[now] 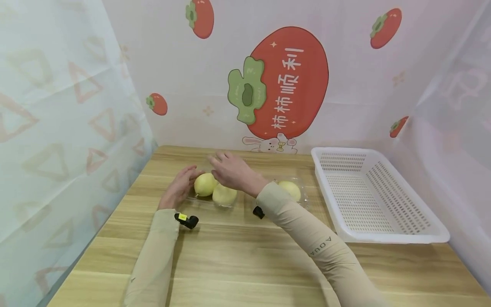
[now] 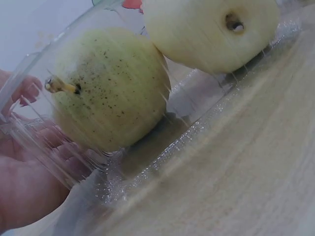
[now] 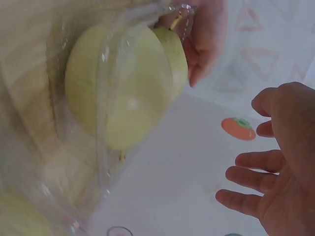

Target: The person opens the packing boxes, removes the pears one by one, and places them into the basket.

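Observation:
Two pale yellow-green pears [image 1: 205, 184] [image 2: 216, 29] sit side by side in a clear plastic box [image 2: 192, 130] on the table. My left hand [image 1: 182, 184] rests against the box's left end. Its fingers show through the clear wall in the left wrist view, beside the pear with a stem [image 2: 110, 91]. Over the back of the box reaches my right hand [image 1: 235, 171]. In the right wrist view its fingers [image 3: 256, 179] are spread and relaxed, holding nothing, apart from the nearer pear [image 3: 120, 88].
Right of my right wrist stands another clear box [image 1: 305, 200] with a yellow pear [image 1: 290, 190], partly hidden by the sleeve. A white plastic basket [image 1: 333, 200] with slotted sides is at the table's right. Patterned cloth [image 1: 192, 106] hangs along the back and sides.

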A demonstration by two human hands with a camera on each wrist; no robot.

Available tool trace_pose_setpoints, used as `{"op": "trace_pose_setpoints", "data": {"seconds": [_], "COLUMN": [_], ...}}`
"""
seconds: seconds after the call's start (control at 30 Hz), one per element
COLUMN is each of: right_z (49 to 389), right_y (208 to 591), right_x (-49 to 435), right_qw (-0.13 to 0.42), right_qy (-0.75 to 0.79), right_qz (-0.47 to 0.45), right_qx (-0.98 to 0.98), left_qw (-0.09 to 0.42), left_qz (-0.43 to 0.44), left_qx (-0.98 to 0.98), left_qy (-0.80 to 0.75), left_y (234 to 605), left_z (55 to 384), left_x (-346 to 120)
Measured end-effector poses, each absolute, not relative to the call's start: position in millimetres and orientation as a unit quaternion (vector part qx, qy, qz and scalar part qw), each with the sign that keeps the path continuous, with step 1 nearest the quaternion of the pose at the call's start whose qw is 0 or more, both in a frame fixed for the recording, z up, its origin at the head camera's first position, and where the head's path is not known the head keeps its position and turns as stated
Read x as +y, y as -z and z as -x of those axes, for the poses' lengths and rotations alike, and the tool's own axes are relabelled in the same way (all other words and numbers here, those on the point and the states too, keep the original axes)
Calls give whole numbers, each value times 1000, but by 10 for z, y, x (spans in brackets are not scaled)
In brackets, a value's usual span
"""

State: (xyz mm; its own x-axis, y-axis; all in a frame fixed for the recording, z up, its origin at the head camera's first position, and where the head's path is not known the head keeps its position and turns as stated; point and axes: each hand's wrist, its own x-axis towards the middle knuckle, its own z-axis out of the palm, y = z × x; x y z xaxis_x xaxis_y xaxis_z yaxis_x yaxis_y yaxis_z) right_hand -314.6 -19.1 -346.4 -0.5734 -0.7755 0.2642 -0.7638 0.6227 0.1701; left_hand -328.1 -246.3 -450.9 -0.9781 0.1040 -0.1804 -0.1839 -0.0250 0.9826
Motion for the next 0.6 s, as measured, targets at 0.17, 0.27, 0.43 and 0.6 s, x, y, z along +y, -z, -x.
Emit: {"op": "trace_pose_setpoints", "data": {"seconds": [0.17, 0.27, 0.43, 0.6], "right_z": [3117, 3097, 3089, 3108], "right_y": [3613, 3677, 3761, 3814], "right_x": [-303, -351, -381, -390], "right_qw": [129, 123, 127, 100], "right_qy": [8, 2, -4, -18], "right_qz": [-447, -456, -458, -455], "right_qx": [-885, -881, -880, -885], "left_qw": [93, 92, 87, 74], "left_qz": [16, 19, 26, 12], "left_qx": [710, 715, 715, 714], "left_qy": [-698, -693, -693, -696], "left_y": [4518, 4524, 4554, 4587], "left_z": [3287, 3293, 3312, 3321], "left_x": [-2459, -2457, -2460, -2484]}}
